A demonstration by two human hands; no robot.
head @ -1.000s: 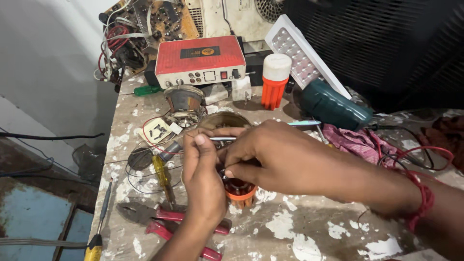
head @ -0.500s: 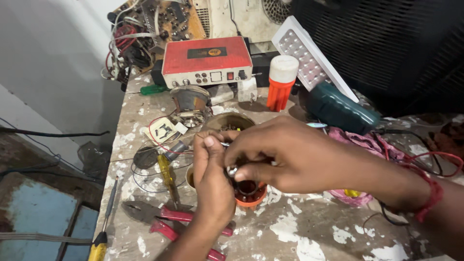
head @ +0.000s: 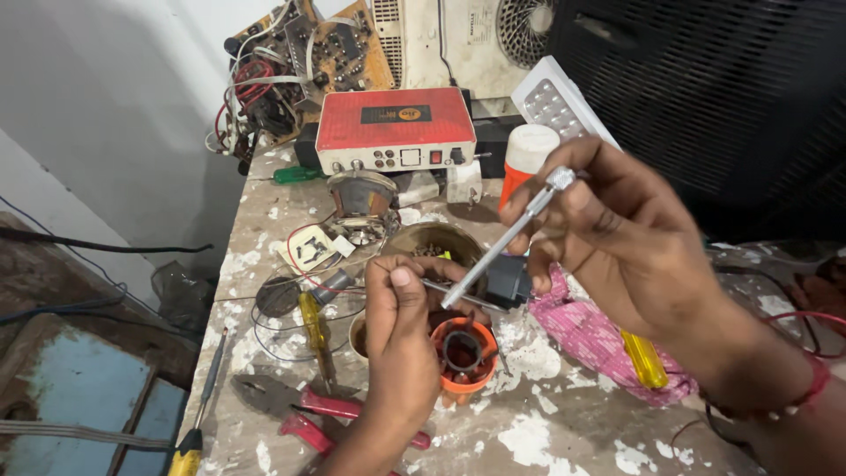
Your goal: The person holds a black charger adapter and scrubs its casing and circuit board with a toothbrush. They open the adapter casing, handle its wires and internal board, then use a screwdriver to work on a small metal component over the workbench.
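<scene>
Two hands are occupied: an orange socket (head: 465, 357) is gripped by the left hand (head: 401, 339), a metal rod (head: 507, 236) pinched by the right hand (head: 630, 238), raised above the crowded bench (head: 546, 432).

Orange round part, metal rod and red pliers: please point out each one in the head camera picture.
orange round part (head: 480, 377): head view, on its orange rim at the right side.
metal rod (head: 507, 236): head view, on the middle of its shaft.
red pliers (head: 330, 407): head view, on the upper red handle.

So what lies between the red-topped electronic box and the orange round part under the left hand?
In the head view, a metal bowl of small parts and a speaker cone.
</scene>
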